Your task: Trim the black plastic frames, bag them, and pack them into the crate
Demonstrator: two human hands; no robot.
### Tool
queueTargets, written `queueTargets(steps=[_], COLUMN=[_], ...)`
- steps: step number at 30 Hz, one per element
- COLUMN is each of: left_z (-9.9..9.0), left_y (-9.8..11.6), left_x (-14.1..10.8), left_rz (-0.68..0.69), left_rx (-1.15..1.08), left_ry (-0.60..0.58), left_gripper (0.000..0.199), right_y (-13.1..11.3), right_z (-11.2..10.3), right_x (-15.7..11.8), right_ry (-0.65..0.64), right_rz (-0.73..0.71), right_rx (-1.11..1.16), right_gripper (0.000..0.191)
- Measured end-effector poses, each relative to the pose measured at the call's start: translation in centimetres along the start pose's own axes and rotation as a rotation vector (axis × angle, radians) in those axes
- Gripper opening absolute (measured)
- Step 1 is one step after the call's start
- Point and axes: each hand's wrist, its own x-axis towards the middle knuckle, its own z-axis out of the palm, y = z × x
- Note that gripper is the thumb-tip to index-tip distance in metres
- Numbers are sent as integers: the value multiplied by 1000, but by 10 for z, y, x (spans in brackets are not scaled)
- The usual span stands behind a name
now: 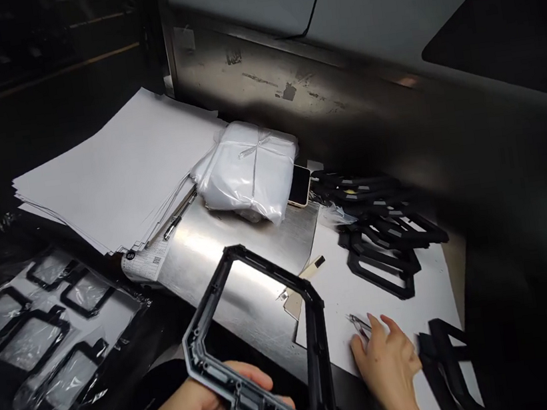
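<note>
My left hand [199,403] grips a black plastic frame [315,334] by its lower left part. The frame has cut corners, a large opening, and ribs and small posts on the side facing me. Over a white sheet [332,285], my right hand [390,364] closes thumb and fingers around a small pointed metal tool [357,323]. The tips of this tool stick out past the fingers; its exact kind cannot be made out. Right of that hand lie more black frames [450,363]. A cream-handled cutter [312,267] rests at the sheet's left edge.
A pile of black frames [381,218] lies at the back right. A tied plastic-wrapped bundle [249,174] stands by a phone [300,185] and a stack of paper [117,165]. Pens [179,217] lie beside the stack. Bagged frames [33,337] are at left. A metal wall [340,95] closes the back.
</note>
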Motion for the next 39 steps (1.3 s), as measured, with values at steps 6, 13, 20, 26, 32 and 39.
queueTargets(steps=[6, 13, 20, 26, 32, 39], left_z=[-14, -66, -90, -100, -99, -92], left_y=[6, -11, -11, -17, -14, -3], left_x=[9, 22, 42, 44, 53, 58], left_rz=[-15, 627, 567, 533, 539, 487], left_rx=[-229, 371, 78, -109, -155, -124], left_ry=[-82, 796, 843, 840, 792, 727], left_gripper=[29, 53, 34, 42, 49, 51], right_y=[-95, -132, -167, -155, -148, -126], right_z=[-19, -32, -3, 47, 38, 20], right_x=[-10, 4, 104, 187, 196, 216], right_ry=[6, -516, -443, -310, -452, -781], right_rz=[-618, -376, -373, -323, -260, -206], right_rx=[642, 986, 774, 418, 330, 612], right_gripper=[30, 23, 42, 20, 19, 20])
